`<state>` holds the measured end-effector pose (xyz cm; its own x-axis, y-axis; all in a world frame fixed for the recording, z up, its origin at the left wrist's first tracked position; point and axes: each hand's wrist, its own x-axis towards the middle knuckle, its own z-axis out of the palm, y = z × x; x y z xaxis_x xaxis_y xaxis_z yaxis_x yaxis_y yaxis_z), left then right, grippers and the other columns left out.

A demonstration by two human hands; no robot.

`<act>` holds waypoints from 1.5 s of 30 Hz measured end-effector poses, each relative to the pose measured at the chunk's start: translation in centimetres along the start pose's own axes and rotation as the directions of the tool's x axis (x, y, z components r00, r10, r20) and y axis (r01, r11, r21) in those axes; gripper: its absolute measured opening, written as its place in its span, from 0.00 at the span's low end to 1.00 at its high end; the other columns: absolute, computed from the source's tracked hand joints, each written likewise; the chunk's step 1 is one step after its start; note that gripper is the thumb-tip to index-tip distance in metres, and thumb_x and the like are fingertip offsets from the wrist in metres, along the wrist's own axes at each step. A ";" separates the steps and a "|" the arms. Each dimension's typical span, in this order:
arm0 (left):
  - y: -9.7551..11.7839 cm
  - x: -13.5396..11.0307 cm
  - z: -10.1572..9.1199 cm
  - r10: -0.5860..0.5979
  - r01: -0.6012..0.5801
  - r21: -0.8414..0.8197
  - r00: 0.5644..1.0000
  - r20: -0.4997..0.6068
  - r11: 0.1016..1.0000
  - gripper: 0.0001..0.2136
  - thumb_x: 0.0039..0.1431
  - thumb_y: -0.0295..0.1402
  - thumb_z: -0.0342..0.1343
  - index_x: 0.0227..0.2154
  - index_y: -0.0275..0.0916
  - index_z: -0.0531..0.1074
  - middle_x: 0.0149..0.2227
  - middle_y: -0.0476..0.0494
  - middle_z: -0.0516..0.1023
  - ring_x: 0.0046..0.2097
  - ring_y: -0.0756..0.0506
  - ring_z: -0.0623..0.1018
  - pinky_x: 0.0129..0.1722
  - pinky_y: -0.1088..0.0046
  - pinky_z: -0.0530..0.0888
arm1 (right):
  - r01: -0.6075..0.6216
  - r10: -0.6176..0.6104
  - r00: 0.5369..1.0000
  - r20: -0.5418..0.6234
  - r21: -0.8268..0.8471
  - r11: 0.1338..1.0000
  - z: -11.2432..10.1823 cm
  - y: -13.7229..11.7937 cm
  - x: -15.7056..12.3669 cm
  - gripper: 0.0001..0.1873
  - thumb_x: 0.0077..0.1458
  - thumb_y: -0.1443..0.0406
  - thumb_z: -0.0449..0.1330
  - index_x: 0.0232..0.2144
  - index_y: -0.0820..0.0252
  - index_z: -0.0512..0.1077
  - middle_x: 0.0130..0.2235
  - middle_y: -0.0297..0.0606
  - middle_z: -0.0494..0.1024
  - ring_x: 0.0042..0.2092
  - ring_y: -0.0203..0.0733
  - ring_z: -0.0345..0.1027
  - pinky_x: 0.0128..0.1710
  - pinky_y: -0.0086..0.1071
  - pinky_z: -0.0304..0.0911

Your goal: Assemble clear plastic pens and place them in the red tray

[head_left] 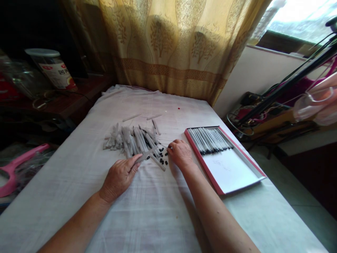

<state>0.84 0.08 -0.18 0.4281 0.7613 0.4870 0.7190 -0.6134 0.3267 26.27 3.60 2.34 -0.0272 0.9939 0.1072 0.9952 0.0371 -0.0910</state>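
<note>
A heap of clear plastic pen barrels (131, 140) lies on the white cloth-covered table (158, 211), with several small black caps (162, 159) at its right edge. My left hand (119, 177) pinches one clear pen barrel (147, 154) that points up and right. My right hand (180, 153) rests curled beside the black caps, its fingertips pinched at one of them. To the right, a flat red-rimmed box (237, 175) holds a row of assembled pens (209, 140) in its far half.
A few loose barrels (131, 117) lie farther back on the cloth. A yellow patterned curtain (171, 45) hangs behind the table. A jar (52, 68) stands on dark furniture at left, a pink tool (15, 168) lower left, and clutter with cables at right.
</note>
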 end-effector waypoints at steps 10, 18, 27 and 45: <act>-0.1 0.0 0.1 -0.091 0.093 -0.032 0.994 0.058 0.995 0.18 0.67 0.42 0.43 0.46 0.41 0.74 0.31 0.45 0.82 0.33 0.44 0.80 0.37 0.69 0.74 | -0.009 0.009 1.000 -0.010 0.062 0.998 -0.1 -0.4 0.0 0.11 0.60 0.62 0.58 0.36 0.55 0.80 0.43 0.42 0.79 0.46 0.48 0.68 0.44 0.36 0.58; -0.3 0.0 0.2 -0.138 0.143 -0.094 0.989 0.053 0.985 0.17 0.66 0.43 0.45 0.42 0.41 0.76 0.38 0.43 0.82 0.40 0.43 0.80 0.41 0.68 0.75 | -0.157 0.244 0.951 -0.190 0.382 0.911 -0.7 1.4 -0.7 0.09 0.57 0.64 0.56 0.35 0.57 0.77 0.37 0.41 0.81 0.38 0.44 0.73 0.40 0.35 0.63; -0.7 0.1 0.3 -0.199 0.200 -0.245 0.980 0.029 0.949 0.16 0.64 0.43 0.48 0.42 0.42 0.78 0.39 0.43 0.82 0.41 0.45 0.81 0.42 0.72 0.76 | 0.096 0.635 0.765 -0.108 0.994 0.053 -1.6 2.4 -3.1 0.15 0.48 0.55 0.64 0.32 0.60 0.70 0.32 0.39 0.81 0.28 0.37 0.75 0.24 0.27 0.67; -0.3 0.2 0.0 -0.253 0.256 -0.330 0.966 0.053 0.909 0.16 0.62 0.43 0.50 0.40 0.41 0.79 0.39 0.43 0.82 0.42 0.44 0.81 0.43 0.72 0.76 | 0.075 0.622 0.780 0.077 0.974 -0.216 -2.0 0.9 -3.3 0.15 0.42 0.59 0.68 0.30 0.59 0.70 0.29 0.35 0.81 0.26 0.34 0.74 0.21 0.23 0.68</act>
<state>0.69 0.48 -0.19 0.2610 0.9016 0.3448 0.5821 -0.4320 0.6889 27.41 0.14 3.87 0.5900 0.8059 -0.0495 -0.3086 0.1685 -0.9362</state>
